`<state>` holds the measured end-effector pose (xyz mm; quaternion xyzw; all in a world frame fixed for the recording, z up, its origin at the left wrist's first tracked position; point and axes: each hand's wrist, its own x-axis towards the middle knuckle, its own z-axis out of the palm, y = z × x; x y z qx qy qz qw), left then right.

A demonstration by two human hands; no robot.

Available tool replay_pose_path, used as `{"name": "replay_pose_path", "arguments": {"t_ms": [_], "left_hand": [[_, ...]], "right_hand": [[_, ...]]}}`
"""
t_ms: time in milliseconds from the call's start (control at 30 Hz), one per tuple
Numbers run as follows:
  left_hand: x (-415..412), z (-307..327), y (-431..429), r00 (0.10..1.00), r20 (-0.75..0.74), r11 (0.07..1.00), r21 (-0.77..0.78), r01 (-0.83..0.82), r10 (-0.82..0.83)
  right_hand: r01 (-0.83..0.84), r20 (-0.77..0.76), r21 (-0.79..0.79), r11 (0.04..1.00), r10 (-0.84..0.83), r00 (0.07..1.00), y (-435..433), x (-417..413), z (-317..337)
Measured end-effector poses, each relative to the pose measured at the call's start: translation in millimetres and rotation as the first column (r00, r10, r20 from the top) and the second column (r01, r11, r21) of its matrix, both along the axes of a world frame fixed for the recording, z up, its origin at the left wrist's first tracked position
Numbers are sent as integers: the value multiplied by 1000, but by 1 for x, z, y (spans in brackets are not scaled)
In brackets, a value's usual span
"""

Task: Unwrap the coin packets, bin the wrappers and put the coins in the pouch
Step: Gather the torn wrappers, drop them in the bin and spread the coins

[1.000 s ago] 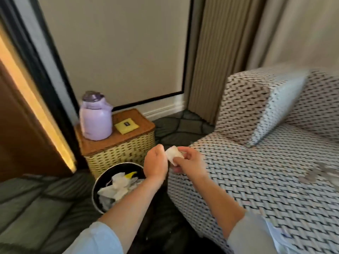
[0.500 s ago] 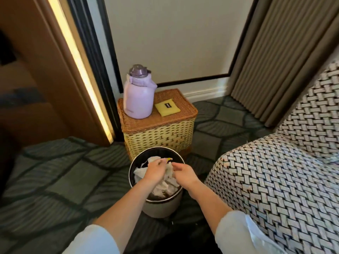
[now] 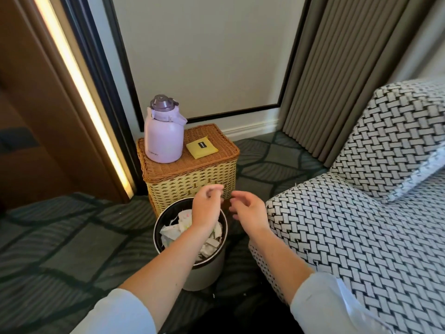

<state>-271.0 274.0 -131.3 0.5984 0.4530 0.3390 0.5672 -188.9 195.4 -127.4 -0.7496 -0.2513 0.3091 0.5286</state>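
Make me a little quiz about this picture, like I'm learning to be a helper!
1. True or false: the bottle stands on the basket.
2. What lies in the bin? A) wrappers B) water C) a shoe
3. Which hand is over the bin?
Key: 1 true; 2 A; 3 the left hand.

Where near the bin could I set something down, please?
Free: the box lid behind the pouch and along its front edge beside the bottle; also the sofa seat. Crowded: the bin, heaped with wrappers.
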Motion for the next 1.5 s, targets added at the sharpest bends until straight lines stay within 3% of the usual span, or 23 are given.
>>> {"name": "replay_pose_path", "arguments": {"t_ms": [167,367,633,967,1233,1400,1500], "left_hand": [[36,48,-43,986,138,995,41,89,-94],[101,86,-128,941,190,958,125,259,-279],[191,106,-275,777,226,809,190,556,-587],[285,98,-465,577,183,605,193,773,-796],[335,62,-558,448,86,456,170,874,-890],[362,44,-593,416,-26,385,326,863,-909],[381,35,-605,451,-102,351,488,799,-886]], "right_hand": [[149,73,161,976,-162,984,-49,32,44],[319,89,204,925,-343,935,-147,85,78],[555,85,241,796,-587,805,-326,143,98],[761,90,282,584,-806,585,-525,197,98],[836,159,233,496,-868,471,-616,242,64],[865,262,242,439,-888,377,-651,269,44],[868,321,273,414,-890,324,-662,289,38]]}}
